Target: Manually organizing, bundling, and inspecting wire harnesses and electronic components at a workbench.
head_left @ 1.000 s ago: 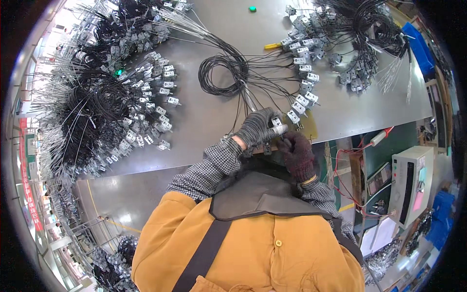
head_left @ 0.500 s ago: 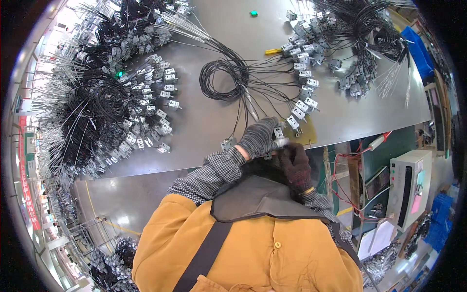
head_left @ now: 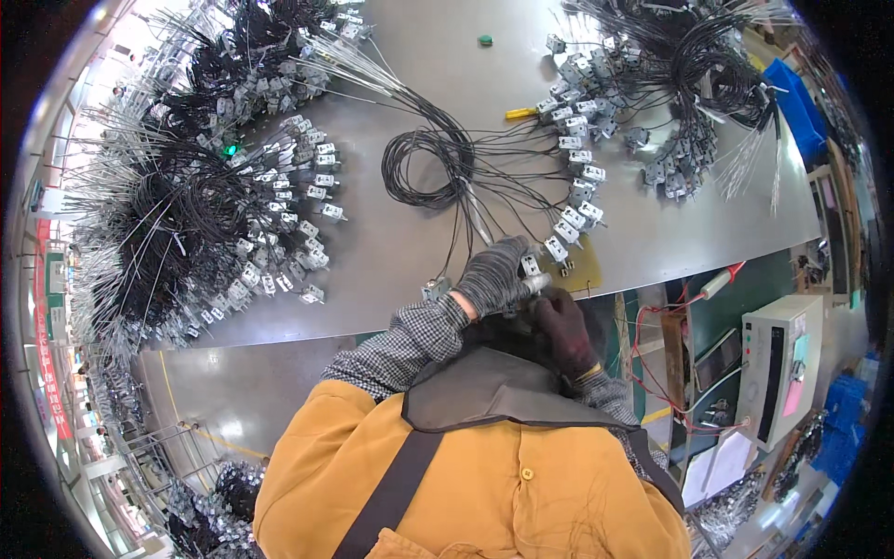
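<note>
My left hand [head_left: 492, 275], in a grey knit glove, is closed around a small silver metal part [head_left: 531, 270] with a black wire, at the near edge of the grey worktable [head_left: 391, 242]. My right hand [head_left: 562, 326], in a dark glove, sits just below and to the right of it, fingers curled up against the same part. A coil of black wires [head_left: 428, 168] lies on the table beyond the hands, and a curved row of small metal connector parts [head_left: 573, 200] runs up from them.
A big heap of wired metal parts [head_left: 205, 205] covers the table's left side, another heap [head_left: 670, 84] the far right. A yellow-handled tool [head_left: 520, 113] and a small green object [head_left: 484, 40] lie at the back. A white box-shaped instrument [head_left: 778, 368] stands lower right.
Both hands have shifted slightly along the table edge while staying together on the small part. The heaps and coil lie as before.
</note>
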A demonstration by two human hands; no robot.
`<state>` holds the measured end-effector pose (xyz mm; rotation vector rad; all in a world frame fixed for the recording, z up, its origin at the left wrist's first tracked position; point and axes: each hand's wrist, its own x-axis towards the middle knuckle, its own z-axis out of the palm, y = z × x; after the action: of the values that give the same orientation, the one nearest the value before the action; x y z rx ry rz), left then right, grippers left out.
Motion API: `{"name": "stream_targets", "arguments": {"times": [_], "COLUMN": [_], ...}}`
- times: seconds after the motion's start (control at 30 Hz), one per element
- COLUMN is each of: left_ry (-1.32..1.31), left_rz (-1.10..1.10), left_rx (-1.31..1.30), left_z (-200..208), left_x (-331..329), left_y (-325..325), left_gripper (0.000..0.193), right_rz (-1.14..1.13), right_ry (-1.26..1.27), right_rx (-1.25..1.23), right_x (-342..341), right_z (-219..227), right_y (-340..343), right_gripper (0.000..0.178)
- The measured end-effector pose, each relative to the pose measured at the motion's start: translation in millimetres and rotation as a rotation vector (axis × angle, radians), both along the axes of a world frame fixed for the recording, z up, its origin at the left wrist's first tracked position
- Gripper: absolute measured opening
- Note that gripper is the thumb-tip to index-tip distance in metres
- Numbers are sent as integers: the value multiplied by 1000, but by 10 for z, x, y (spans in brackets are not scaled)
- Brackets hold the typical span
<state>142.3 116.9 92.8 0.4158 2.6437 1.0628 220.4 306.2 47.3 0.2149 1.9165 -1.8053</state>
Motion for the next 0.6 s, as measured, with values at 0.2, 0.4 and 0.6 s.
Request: {"name": "stream_targets", "arguments": {"times": [0.2, 0.4, 0.6], "left_ry": [-31, -95, -530], "left_rz": [65, 59, 4], "left_rx": [31, 94, 1050], "left_z": [22, 96, 383], "left_x": [38, -27, -213], "left_y": [-3, -48, -76], "left_gripper": [54, 51, 72], "right_rz": [162, 140, -192], "right_ry": [955, 231, -208], "right_rx": [621, -173, -814], "right_x": [-36, 63, -268], "right_z": [166, 528, 992], "right_y": [-13, -7, -30], "right_gripper": [38, 37, 40]}}
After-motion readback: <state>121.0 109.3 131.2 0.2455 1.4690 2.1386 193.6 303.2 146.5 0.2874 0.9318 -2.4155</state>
